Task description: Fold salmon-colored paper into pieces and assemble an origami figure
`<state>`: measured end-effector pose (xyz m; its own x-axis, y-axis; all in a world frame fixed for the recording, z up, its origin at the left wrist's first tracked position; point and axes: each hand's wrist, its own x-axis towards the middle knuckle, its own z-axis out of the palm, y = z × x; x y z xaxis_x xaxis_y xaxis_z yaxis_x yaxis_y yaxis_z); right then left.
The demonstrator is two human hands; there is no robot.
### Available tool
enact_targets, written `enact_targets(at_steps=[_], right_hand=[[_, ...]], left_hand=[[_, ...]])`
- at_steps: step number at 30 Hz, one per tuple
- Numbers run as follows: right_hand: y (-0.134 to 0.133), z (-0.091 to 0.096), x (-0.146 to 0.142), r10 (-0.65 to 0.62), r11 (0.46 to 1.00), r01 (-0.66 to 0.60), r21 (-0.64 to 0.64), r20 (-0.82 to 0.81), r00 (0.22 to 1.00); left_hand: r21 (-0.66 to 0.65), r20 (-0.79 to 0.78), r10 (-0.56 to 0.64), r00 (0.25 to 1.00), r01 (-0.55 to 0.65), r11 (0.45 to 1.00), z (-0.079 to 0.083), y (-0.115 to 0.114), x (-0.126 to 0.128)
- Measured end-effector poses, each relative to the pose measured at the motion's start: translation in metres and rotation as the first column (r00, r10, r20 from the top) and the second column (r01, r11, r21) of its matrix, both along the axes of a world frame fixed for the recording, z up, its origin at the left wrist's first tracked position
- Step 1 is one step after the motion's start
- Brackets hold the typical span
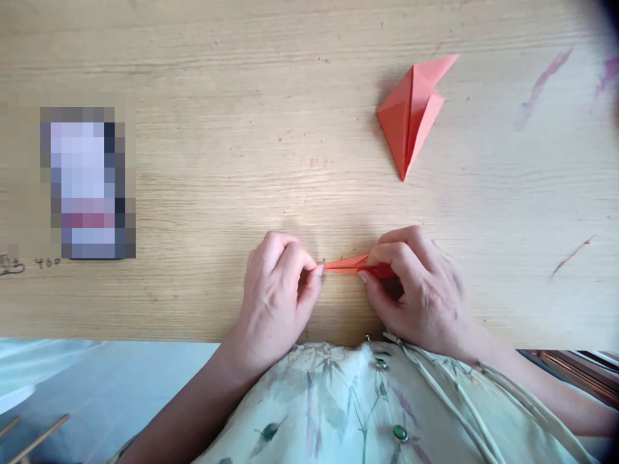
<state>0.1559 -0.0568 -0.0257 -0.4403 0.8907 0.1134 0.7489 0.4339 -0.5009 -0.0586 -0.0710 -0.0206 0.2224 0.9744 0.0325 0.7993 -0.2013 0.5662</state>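
Between my two hands, close to the table's near edge, is a narrow folded piece of red-orange paper (345, 264). My left hand (280, 283) pinches its thin pointed end between thumb and forefinger. At the wider end, my right hand (420, 290) grips the paper with thumb and fingers, and part of it is hidden under that hand. Farther up the table, to the right, lies a second folded red paper piece (406, 116), kite-like with one point sticking out at the upper right. Neither hand touches it.
The wooden table (217, 129) has pink and purple stains at the right. A blurred-out rectangular object (84, 183) lies on the left, beside some handwriting (31, 263) on the wood. The table's front edge runs just before my body.
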Motion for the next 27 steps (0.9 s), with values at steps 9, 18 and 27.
enact_targets(at_steps=[9,18,27], right_hand=[[0.0,-0.002,0.0,0.009,1.0,-0.009,0.009,0.013,1.0],[0.0,-0.002,-0.003,-0.002,1.0,0.002,0.026,0.011,1.0],[-0.003,0.004,0.028,0.068,0.98,-0.129,-0.149,-0.361,0.93]], left_hand=[[0.139,-0.066,-0.406,0.911,0.412,0.901,-0.003,-0.004,-0.002],[0.174,-0.371,-0.471,0.8,0.558,0.811,-0.004,-0.011,-0.002],[0.142,-0.438,-0.405,0.803,0.507,0.85,-0.005,-0.018,0.001]])
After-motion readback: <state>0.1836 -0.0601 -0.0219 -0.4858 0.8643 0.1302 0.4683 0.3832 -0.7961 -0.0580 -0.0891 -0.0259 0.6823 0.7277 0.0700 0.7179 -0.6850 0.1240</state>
